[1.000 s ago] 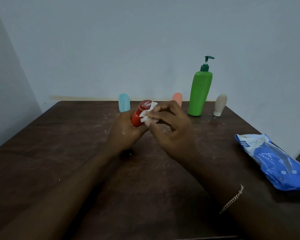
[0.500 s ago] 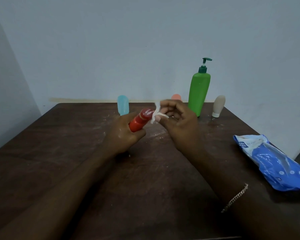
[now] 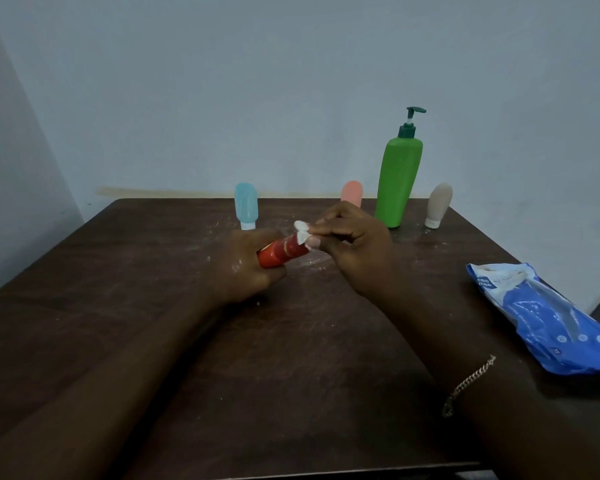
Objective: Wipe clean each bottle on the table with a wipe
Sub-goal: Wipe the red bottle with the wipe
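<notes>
My left hand point(image 3: 246, 268) grips a small red bottle point(image 3: 280, 255) above the middle of the dark wooden table point(image 3: 118, 271), tilted with its cap end up and to the right. My right hand point(image 3: 357, 251) pinches a crumpled white wipe point(image 3: 301, 231) against that cap end. At the table's back stand a light blue bottle point(image 3: 246, 209), a salmon bottle point(image 3: 352, 192) partly hidden by my right hand, a tall green pump bottle point(image 3: 397, 181) and a beige bottle point(image 3: 439, 204).
A blue pack of wipes point(image 3: 548, 317) lies at the right edge of the table. White smears and specks mark the tabletop around the bottles. A pale wall rises just behind the table's back edge.
The red bottle has tipped lower, more towards level. The wipe has slid from the bottle's side to its cap end.
</notes>
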